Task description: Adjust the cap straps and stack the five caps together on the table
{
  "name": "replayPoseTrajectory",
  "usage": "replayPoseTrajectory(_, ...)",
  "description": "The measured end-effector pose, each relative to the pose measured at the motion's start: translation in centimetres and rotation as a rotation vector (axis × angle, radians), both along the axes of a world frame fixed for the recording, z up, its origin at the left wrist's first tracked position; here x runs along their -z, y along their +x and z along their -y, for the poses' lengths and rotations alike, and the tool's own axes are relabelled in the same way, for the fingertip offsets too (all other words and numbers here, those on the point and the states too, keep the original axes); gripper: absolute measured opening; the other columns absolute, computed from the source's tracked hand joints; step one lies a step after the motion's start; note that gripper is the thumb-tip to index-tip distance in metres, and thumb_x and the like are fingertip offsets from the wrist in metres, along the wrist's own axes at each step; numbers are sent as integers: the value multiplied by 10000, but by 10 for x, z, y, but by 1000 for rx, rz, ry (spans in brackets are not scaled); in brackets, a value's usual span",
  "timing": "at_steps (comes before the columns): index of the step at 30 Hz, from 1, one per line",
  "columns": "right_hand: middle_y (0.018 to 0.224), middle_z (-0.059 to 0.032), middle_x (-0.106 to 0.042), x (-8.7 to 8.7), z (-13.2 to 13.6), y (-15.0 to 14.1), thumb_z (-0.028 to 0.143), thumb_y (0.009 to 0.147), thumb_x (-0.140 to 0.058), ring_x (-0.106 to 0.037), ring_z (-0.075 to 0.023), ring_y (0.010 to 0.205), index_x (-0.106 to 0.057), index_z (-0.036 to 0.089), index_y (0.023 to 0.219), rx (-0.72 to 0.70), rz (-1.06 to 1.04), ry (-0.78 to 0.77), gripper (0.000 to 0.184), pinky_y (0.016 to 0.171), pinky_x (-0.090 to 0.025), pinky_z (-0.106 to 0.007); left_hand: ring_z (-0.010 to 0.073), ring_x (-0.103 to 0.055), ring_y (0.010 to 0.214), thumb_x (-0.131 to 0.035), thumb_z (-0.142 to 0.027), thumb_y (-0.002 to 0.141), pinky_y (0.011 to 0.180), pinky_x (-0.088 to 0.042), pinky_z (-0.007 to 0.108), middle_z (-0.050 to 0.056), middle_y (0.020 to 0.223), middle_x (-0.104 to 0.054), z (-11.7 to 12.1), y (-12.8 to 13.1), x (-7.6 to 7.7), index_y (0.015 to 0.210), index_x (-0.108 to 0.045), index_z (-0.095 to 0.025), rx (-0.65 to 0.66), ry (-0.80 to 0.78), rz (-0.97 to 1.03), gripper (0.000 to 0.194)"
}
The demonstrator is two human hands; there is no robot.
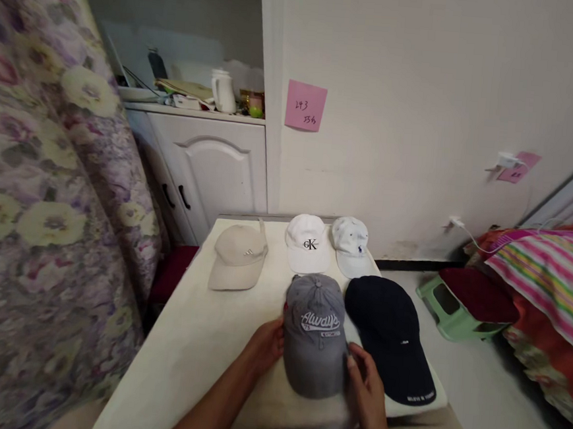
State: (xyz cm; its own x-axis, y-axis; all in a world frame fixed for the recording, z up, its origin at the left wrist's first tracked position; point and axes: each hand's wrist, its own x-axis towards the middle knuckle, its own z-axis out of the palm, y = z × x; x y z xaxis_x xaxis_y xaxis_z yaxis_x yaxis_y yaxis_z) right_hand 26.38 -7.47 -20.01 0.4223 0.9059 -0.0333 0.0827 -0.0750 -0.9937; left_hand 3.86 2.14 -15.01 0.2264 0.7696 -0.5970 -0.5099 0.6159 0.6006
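A grey baseball cap [315, 362] with white "Always" lettering is between my hands at the table's near side, its brim toward me. My left hand [270, 345] grips its left edge, with some fingertips hidden behind the cap. On the opposite side, my right hand [367, 378] has thumb and fingers closed at the brim's right edge. Beside it lies a navy cap [387, 321], brim pointing to the near right. Behind are a white cap [305, 236] with black "CK" letters and a pale cap [351, 239] with a small dark emblem. A beige cap [238, 254] rests at the back left.
The cream table [176, 358] stands against a wall and a white cabinet [216, 163]. A floral curtain [53, 209] hangs on the left. To the right are a green stool [450, 310] with a dark red top and a striped bed cover [555, 262].
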Motion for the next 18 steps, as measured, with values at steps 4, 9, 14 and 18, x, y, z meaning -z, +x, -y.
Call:
replayPoseTrajectory(4, 1186, -172, -693, -1, -3, -1, 621, 722, -683, -596, -350, 1172, -711, 158, 1024, -28, -82, 1, 554, 1063, -406, -488, 251, -734, 797, -564, -236, 882, 764, -561, 340, 97, 834, -776, -9, 10, -4, 1060, -682, -120, -69, 85, 0, 243)
replayPoseTrajectory(9, 1087, -139, -739, -2, -4, 4, 583, 685, -761, -641, -328, 1100, -743, 168, 975, -68, -225, -24, 506, 1025, -444, -458, 278, -709, 838, -613, -282, 841, 796, -540, 383, 120, 881, -776, -2, 14, -17, 1053, -710, -95, -68, 221, -29, 299)
replayPoseTrajectory(14, 1092, -94, -750, -29, -12, -2, 530, 715, -789, -683, -269, 1044, -721, 191, 1056, -96, -654, -26, 486, 928, -520, -383, 225, -639, 812, -664, -372, 834, 776, -484, 317, 63, 900, -758, 28, 9, -48, 974, -738, -127, -48, 448, -83, 292)
replayPoseTrajectory(18, 922, -53, -780, -68, -27, -13, 511, 767, -755, -719, -251, 924, -747, 201, 974, -206, -856, 0, 372, 863, -555, -379, 170, -549, 733, -670, -377, 848, 680, -418, 261, 16, 780, -695, 45, -4, -76, 862, -725, -141, 65, 619, -226, 243)
